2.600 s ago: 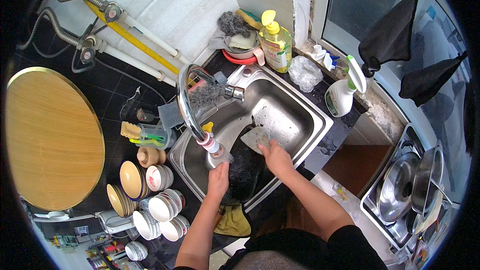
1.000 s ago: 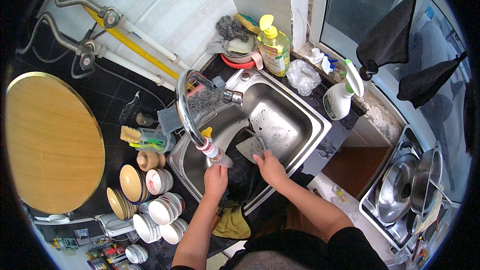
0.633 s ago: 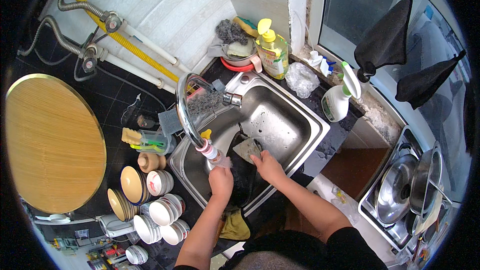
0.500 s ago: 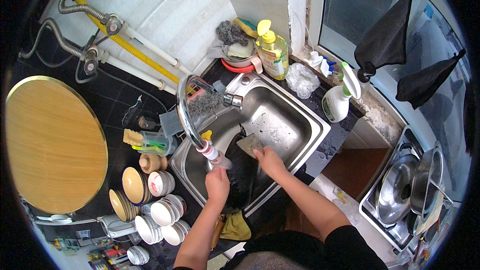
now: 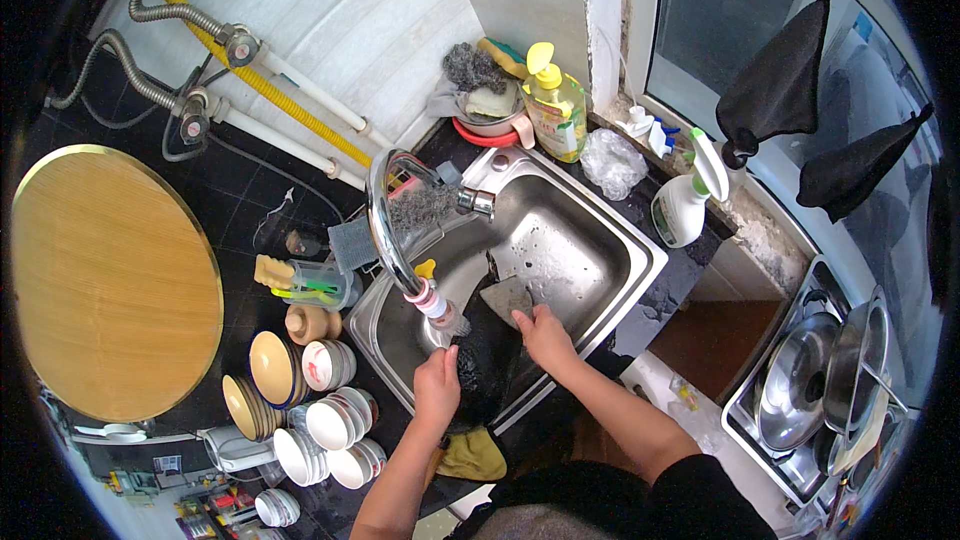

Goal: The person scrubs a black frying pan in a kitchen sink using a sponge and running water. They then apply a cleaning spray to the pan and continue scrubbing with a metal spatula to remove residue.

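1. Two hands grip a black wok [image 5: 490, 370] in the steel sink [image 5: 610, 240]: left hand [image 5: 437, 387] clamped on its rim, right hand [image 5: 543, 332] pressing a grey cloth [image 5: 505, 297].
2. Faucet [image 5: 385, 230] arches above; bowls [image 5: 320, 410] stack left.

Home kitchen, shown by steel sink [image 5: 600, 230] w/ tap [image 5: 385, 230], soap bottle [image 5: 556, 110], stacked bowls [image 5: 320, 420], stove pans [image 5: 800, 390].

The black countertop [image 5: 240, 210] carries a stainless steel sink [image 5: 640, 265] set into it. To the left of the sink stand stacked white bowls [image 5: 330, 430], tan bowls [image 5: 265, 380] and a clear container of utensils [image 5: 320, 285]. A round wooden board [image 5: 100, 280] lies at the far left. Behind the sink stand a yellow soap bottle [image 5: 555, 105] and a white spray bottle [image 5: 685, 200]. A yellow cloth [image 5: 472, 455] lies at the front edge.
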A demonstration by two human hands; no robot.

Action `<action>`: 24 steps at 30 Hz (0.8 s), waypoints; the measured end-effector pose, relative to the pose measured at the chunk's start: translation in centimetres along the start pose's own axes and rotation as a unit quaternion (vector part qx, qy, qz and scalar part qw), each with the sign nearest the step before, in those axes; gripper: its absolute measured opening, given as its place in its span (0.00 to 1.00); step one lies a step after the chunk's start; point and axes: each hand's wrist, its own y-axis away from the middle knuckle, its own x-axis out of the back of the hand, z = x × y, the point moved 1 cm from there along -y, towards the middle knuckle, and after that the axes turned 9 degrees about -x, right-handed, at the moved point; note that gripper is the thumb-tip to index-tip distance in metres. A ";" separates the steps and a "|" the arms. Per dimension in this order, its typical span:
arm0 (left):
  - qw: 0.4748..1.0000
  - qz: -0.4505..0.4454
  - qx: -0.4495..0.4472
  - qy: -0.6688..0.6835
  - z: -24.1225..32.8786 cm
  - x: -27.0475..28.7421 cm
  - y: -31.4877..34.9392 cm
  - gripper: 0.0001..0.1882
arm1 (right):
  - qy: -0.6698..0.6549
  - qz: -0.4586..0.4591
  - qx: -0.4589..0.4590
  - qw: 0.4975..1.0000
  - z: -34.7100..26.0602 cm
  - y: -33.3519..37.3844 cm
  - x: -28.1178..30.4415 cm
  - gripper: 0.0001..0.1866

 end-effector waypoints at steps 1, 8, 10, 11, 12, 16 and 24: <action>1.000 0.002 0.001 0.004 0.1 0.2 0.0 0.19 | 0.000 -0.019 0.003 1.000 -0.3 1.1 0.1 0.28; 1.000 -0.002 0.012 0.028 -0.8 0.5 0.3 0.20 | -0.069 -0.101 -0.019 0.992 0.9 2.2 -1.8 0.30; 0.999 0.001 0.008 0.032 -0.8 0.5 0.2 0.19 | -0.097 -0.127 -0.048 0.986 1.0 1.7 -1.9 0.29; 0.999 0.000 0.006 0.032 -0.7 0.7 0.2 0.19 | -0.106 -0.143 -0.064 0.982 0.5 1.8 -1.5 0.29; 0.999 0.000 0.004 0.032 -0.7 0.8 0.2 0.19 | -0.114 -0.159 -0.080 0.977 0.2 1.9 -1.3 0.28; 0.999 -0.005 0.003 0.042 -0.1 0.7 0.4 0.19 | -0.147 -0.090 -0.082 0.982 2.4 -0.1 -1.5 0.24; 0.998 -0.016 0.002 0.054 -0.6 1.2 1.3 0.17 | 0.019 -0.082 -0.013 0.996 0.3 2.2 -0.2 0.32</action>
